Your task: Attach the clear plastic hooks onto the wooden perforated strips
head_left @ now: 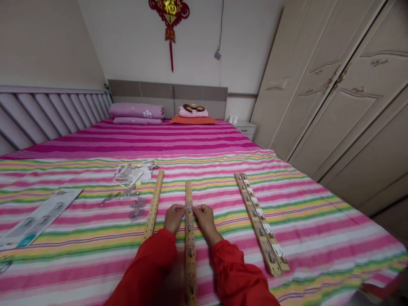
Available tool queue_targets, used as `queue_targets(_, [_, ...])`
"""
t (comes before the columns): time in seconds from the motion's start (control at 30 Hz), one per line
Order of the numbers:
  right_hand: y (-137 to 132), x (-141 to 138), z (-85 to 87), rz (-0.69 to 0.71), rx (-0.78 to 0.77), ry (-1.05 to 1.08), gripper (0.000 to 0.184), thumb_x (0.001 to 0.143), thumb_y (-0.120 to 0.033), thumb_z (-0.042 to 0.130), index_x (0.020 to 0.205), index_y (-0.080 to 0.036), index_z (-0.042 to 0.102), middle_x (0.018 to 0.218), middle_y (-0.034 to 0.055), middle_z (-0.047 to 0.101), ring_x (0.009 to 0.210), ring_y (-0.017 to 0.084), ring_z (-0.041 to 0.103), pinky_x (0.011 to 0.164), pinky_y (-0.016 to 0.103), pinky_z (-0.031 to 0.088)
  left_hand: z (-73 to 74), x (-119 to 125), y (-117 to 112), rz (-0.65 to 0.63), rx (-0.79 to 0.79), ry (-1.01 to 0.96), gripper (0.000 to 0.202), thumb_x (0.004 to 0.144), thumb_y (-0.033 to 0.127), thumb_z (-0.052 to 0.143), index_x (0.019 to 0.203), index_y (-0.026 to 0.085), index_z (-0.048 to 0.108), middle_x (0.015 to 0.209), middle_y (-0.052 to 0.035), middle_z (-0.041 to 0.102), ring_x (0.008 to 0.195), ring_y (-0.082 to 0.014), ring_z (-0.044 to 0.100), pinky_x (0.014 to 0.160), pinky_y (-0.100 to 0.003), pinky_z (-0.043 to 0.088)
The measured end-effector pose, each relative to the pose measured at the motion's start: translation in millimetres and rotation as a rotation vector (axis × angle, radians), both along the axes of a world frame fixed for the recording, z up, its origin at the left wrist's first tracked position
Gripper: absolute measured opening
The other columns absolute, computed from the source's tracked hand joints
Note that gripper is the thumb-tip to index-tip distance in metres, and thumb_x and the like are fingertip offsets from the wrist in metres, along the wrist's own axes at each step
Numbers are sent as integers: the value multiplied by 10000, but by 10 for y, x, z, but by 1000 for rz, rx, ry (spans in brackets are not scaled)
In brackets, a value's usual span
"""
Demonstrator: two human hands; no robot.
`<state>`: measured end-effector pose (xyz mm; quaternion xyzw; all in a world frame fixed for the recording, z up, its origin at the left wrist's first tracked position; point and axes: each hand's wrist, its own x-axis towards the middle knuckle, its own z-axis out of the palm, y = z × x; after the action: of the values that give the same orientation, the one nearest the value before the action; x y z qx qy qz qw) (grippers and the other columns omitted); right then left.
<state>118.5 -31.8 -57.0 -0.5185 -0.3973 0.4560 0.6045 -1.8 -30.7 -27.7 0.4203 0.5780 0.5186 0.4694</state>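
A narrow wooden strip (189,236) with holes lies lengthwise in front of me, several small shiny metal fittings (190,250) along it. My left hand (175,216) and my right hand (205,217) meet at its upper part from either side. Their fingertips pinch a small metal fitting (189,209) on the strip; its exact kind is too small to make out. Just left of my hands lies a bare wooden strip (154,204) with rows of holes.
To the right, two wooden strips (255,212) carry metal fittings and white pieces (267,229). Clear plastic packets (137,208) and crumpled packaging (132,174) lie left. A long backing card (41,219) is further left. Everything rests on a striped bedsheet (216,170); a wardrobe (338,106) stands right.
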Motion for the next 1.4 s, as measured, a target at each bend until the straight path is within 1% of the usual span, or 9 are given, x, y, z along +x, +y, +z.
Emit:
queue_targets(0.3, [-21, 4, 35, 3, -19, 15, 144, 578, -273, 665, 540, -174, 567, 460, -49, 537, 442, 101, 457, 466, 219, 365, -103, 6, 21, 34, 31, 18, 261, 502, 314, 686, 692, 165, 585, 543, 40, 565, 546, -125, 549, 574, -254, 432])
queue_targets(0.43, [-36, -9, 43, 28, 34, 77, 106, 585, -244, 652, 664, -175, 641, 468, -57, 561, 450, 115, 485, 469, 223, 391, -149, 5, 13, -40, 56, 5, 331, 561, 308, 666, 852, 151, 651, 551, 46, 574, 563, -126, 557, 569, -240, 433])
queue_targets(0.53, [-42, -17, 45, 83, 68, 92, 204, 613, -252, 636, 789, -178, 709, 608, -7, 684, 578, 163, 597, 585, 272, 481, -187, -8, 23, -98, 49, -17, 376, 587, 311, 666, 922, 140, 681, 616, 15, 633, 658, -154, 602, 626, -256, 464])
queue_targets(0.63, [-30, -11, 26, 122, 74, 63, 217, 634, -262, 632, 805, -181, 739, 727, 31, 738, 721, 206, 658, 709, 323, 513, -223, -20, 43, -121, 61, -28, 372, 607, 308, 672, 934, 134, 699, 730, -27, 696, 774, -181, 633, 727, -283, 486])
queue_targets(0.77, [0, 2, -23, 132, 69, 26, 251, 642, -269, 638, 846, -174, 750, 769, 50, 753, 783, 231, 675, 742, 352, 522, -235, -24, 50, -114, 56, -9, 353, 618, 279, 675, 938, 134, 708, 800, -47, 724, 816, -191, 644, 766, -299, 497])
queue_targets(0.97, [-34, -15, -32, 104, 93, -33, 271, 664, -288, 630, 881, -177, 747, 850, 62, 758, 798, 238, 681, 764, 371, 524, -159, -20, -4, -132, 69, 32, 302, 657, 241, 645, 939, 155, 711, 846, -52, 734, 858, -204, 652, 783, -320, 511])
queue_targets(1.07, [-58, -29, -21, 78, 111, -53, 261, 662, -306, 636, 866, -191, 750, 851, 60, 758, 804, 243, 682, 767, 377, 526, -109, -14, -34, -117, 75, 46, 260, 650, 233, 653, 892, 165, 719, 896, -55, 734, 887, -211, 653, 813, -329, 506])
queue_targets(1.23, [-40, -37, -34, 33, 72, -28, 297, 614, -332, 667, 853, -178, 752, 809, 67, 755, 758, 241, 676, 703, 356, 532, -67, 5, -63, -38, 20, 32, 296, 617, 139, 678, 911, 170, 700, 838, -46, 733, 868, -206, 663, 769, -301, 513])
queue_targets(1.4, [-49, -45, -1, 68, 65, -32, 254, 588, -389, 679, 655, -153, 746, 599, 49, 713, 630, 227, 652, 620, 325, 510, -103, 2, -67, 23, 2, 58, 274, 626, 106, 674, 894, 158, 686, 889, -80, 727, 872, -202, 665, 752, -286, 510])
